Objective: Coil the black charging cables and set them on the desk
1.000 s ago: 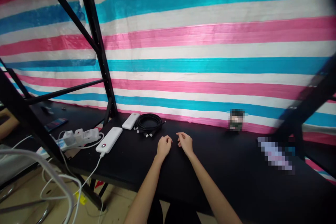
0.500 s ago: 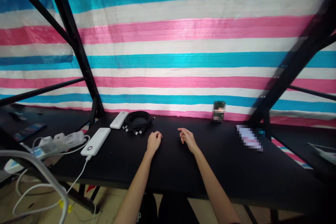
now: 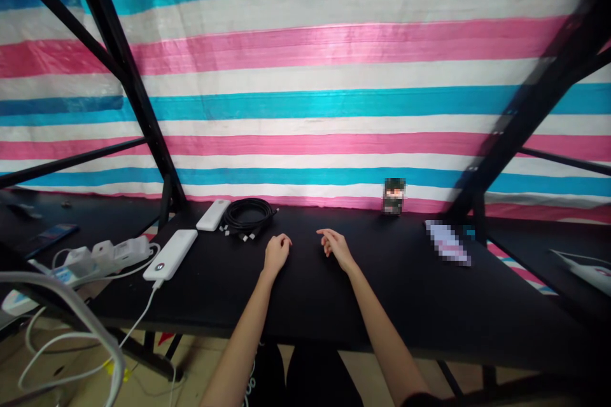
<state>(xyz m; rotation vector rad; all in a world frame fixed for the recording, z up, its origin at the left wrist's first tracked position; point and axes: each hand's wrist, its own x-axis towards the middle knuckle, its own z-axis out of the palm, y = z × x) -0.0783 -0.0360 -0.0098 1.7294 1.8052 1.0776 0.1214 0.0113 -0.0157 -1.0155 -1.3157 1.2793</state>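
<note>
My left hand (image 3: 277, 253) rests on the black tabletop (image 3: 310, 305) with its fingers curled in. Nothing shows in it. Across a short gap, my right hand (image 3: 337, 248) has its index finger stretched toward the left and the other fingers loosely bent; it is empty. Closest to my left hand is a coiled black cable (image 3: 248, 215), whose silver connectors lie spread at its near side. Beside the coil is a white power bank (image 3: 214, 215). A second white power bank (image 3: 170, 255), with a small round display, has a white cable plugged into its near end.
A power strip (image 3: 62, 276) with white chargers is at the left, near a phone (image 3: 52, 238). A blurred-out small dark object (image 3: 394, 197) stands at the back; a blurred-out pale item (image 3: 447, 243) lies at right. Black metal posts (image 3: 143, 114) frame the table before a striped sheet (image 3: 315, 102).
The whole view has shifted slightly, so things appear a little higher and further left. Both hands keep almost the same pose and place on the table.
</note>
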